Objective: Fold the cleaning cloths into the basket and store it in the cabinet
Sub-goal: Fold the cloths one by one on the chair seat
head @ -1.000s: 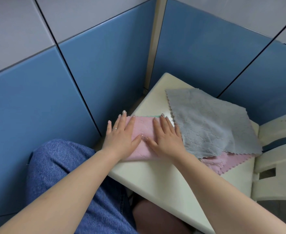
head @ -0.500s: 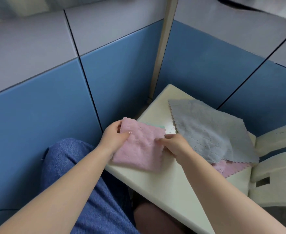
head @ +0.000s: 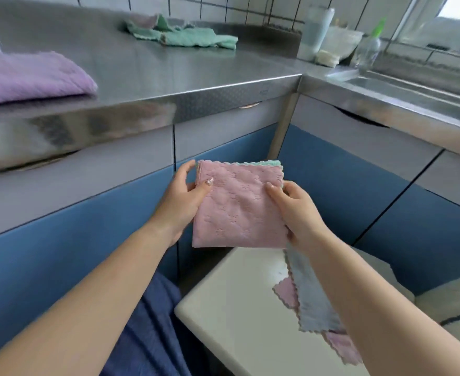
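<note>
A folded pink cloth (head: pixel 237 207) with a green edge behind its top is held up in the air in front of the blue cabinet doors (head: pixel 88 226). My left hand (head: pixel 182 202) grips its left edge and my right hand (head: pixel 296 213) grips its right edge. Below, on a cream stool top (head: pixel 237 308), lie a grey cloth (head: pixel 313 294) and a pink cloth (head: pixel 286 291) under it, partly hidden by my right forearm. No basket is in view.
A steel counter (head: pixel 169 69) runs above the cabinets, with a folded purple towel (head: pixel 28 74) at the left and crumpled green cloths (head: pixel 182 33) at the back. Bottles (head: pixel 315 31) stand by the sink (head: pixel 413 90) at the right. My knee in blue jeans (head: pixel 153 335) is below.
Both hands lifted the folded pink cloth off the stool and raised it. My head tilted up, so the counter, sink and other cloths came into view.
</note>
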`<state>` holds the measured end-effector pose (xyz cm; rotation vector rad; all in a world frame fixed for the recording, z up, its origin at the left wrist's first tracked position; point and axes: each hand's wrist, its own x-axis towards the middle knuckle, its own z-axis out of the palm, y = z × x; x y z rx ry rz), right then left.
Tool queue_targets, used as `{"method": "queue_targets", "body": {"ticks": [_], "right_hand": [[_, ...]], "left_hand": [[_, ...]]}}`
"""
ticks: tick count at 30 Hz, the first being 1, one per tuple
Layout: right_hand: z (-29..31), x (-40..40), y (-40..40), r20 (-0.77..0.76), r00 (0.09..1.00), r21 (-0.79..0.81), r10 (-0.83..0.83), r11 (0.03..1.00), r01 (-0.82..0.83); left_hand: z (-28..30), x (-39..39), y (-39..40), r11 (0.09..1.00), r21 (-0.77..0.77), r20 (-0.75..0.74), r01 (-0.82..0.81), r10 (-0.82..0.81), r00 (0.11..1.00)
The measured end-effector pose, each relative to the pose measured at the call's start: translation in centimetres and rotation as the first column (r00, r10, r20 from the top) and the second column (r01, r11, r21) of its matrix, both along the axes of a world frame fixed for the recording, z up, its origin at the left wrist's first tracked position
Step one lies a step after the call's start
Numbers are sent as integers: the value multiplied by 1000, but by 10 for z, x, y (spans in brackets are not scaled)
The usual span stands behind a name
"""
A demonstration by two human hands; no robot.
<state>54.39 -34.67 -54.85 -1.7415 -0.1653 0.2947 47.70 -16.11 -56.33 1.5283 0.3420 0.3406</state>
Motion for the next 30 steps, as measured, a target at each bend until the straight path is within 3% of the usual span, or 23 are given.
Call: {"method": "queue_targets", "body": {"ticks": [7, 13, 15, 18, 23, 30], "right_hand": [[88, 3, 27, 226, 974, 36, 6, 999, -15], [150, -2, 81, 264, 955, 58, 132, 987, -152], [164, -7, 107, 259, 948, 81, 186, 974, -213], [179, -13, 146, 307, 904, 84, 297, 938, -336], [194, -22, 199, 314, 808, 19, 499, 847, -531], [192, -14, 261, 286, 805, -116, 520, 853, -509]], "left_hand": [[90, -26, 19, 975, 221, 295, -22, -45, 954], [142, -58, 59, 941, 292, 339, -174, 69, 938], [157, -72, 81, 901, 322, 360, -290, 167, 918], [177, -93, 118, 798, 398, 368, -452, 313, 876], [197, -112, 161, 710, 472, 314, -523, 419, 852], [197, -109, 203, 563, 690, 135, -454, 516, 846]]}}
